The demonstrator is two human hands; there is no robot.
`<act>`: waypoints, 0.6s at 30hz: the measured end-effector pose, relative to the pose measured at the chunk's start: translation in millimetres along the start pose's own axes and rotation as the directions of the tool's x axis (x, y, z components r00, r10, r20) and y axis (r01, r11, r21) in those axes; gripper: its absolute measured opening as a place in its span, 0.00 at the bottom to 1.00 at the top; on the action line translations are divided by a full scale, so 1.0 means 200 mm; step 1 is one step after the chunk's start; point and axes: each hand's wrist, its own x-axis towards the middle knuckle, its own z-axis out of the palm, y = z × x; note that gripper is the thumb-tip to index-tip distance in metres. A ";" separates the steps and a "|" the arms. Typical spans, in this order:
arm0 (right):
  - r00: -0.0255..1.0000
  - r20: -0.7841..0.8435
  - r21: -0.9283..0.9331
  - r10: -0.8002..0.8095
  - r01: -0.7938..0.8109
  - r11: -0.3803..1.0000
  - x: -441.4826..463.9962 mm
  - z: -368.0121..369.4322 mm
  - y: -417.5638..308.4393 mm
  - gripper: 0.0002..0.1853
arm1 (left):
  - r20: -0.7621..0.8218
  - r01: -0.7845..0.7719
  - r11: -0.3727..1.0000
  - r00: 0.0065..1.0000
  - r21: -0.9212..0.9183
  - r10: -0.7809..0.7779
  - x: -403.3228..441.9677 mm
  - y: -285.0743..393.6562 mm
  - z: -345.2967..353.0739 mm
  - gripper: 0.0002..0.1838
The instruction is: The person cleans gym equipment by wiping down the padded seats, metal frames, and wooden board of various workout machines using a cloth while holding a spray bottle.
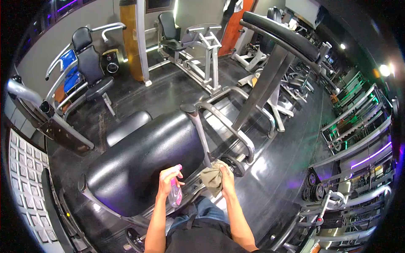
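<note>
My left hand [168,176] is wrapped round a clear spray bottle [175,195] with a pink top and a pink label. It is held in front of the near edge of a wide black padded backrest [147,162]. In my right hand [227,179] is a bunched olive-grey cloth [212,178], close to the grey metal tube [199,130] at the pad's right side. Neither the bottle nor my left hand clearly touches the pad; I cannot tell whether the cloth touches the tube.
A smaller black seat pad [128,127] lies beyond the backrest. A tall machine with a dark upright [263,86] stands ahead. Other seated machines [90,63] line the left wall. Weight racks [358,114] and plates [314,189] are on the right, over dark rubber flooring [291,147].
</note>
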 end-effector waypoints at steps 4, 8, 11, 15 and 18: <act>0.995 0.092 0.024 0.041 -0.043 0.999 0.14 -0.07 -0.08 0.19 | -0.046 0.059 0.998 0.997 0.020 -0.058 0.05 0.21 0.14 0.20; 0.978 0.194 0.163 0.081 -0.114 0.980 0.40 -0.10 -0.13 0.22 | -0.068 -0.025 0.994 0.997 0.103 0.033 0.21 0.39 0.24 0.20; 0.967 0.255 -0.092 0.022 0.002 0.996 0.50 0.01 -0.33 0.21 | -0.113 -0.006 0.991 0.993 0.132 0.021 0.39 0.51 0.28 0.20; 0.926 0.376 -0.184 -0.005 0.080 0.980 0.68 0.11 -0.52 0.20 | -0.169 0.049 0.984 0.985 0.172 -0.020 0.62 0.65 0.35 0.19; 0.911 0.413 -0.195 0.016 0.072 0.978 0.79 0.16 -0.60 0.19 | -0.219 0.051 0.978 0.976 0.201 -0.006 0.75 0.67 0.35 0.19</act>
